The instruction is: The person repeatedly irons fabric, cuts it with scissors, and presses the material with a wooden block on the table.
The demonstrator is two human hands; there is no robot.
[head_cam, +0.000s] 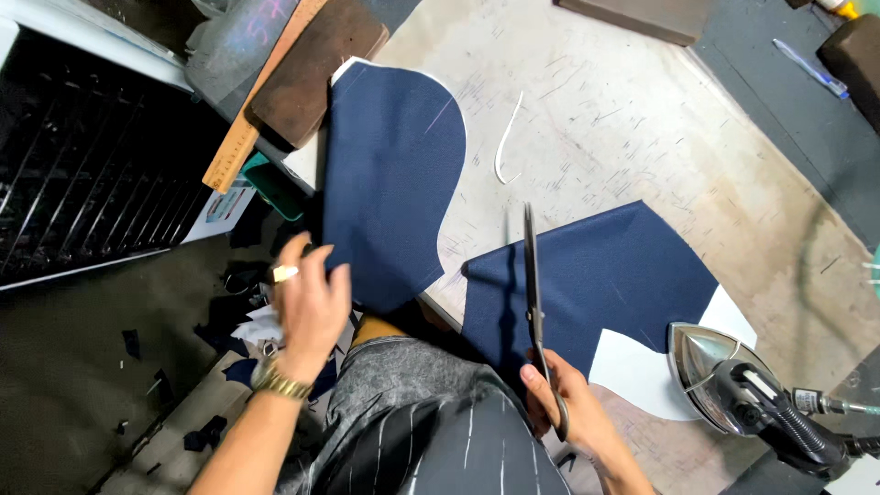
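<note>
A person's left hand (310,298), wearing a ring and a gold-coloured watch, closes its fingers over the lower edge of a curved navy fabric piece (390,179), holding it up over the near edge of the cutting table (632,128); the wrist is bent back and the forearm rises from the lower left of the view. The right hand (559,399) is wrapped through the handles of a pair of long dark scissors (533,302), gripping them with the blades shut and pointing away from the body, up across the table. The blades lie over a second navy fabric piece (596,280) spread flat on the scuffed, beige tabletop, its near edge hanging at the table's rim by the person's grey striped clothing. A white paper pattern piece (642,371) shows from under that cloth on its right side, just beside a metal clothes iron (733,385) with a dark handle standing at the lower right. A thin white strip (507,142) curls on the bare table between the two fabric pieces. Beyond the held piece, at the upper left, a wooden ruler (261,101) lies slanted beside a dark brown block (316,69), with a green object partly hidden below them. A blue pen (811,69) rests on the dark grey surface at the upper right. Dark fabric scraps (206,431) are scattered on the floor at the lower left; a small printed card near the ruler is too small to make out.
</note>
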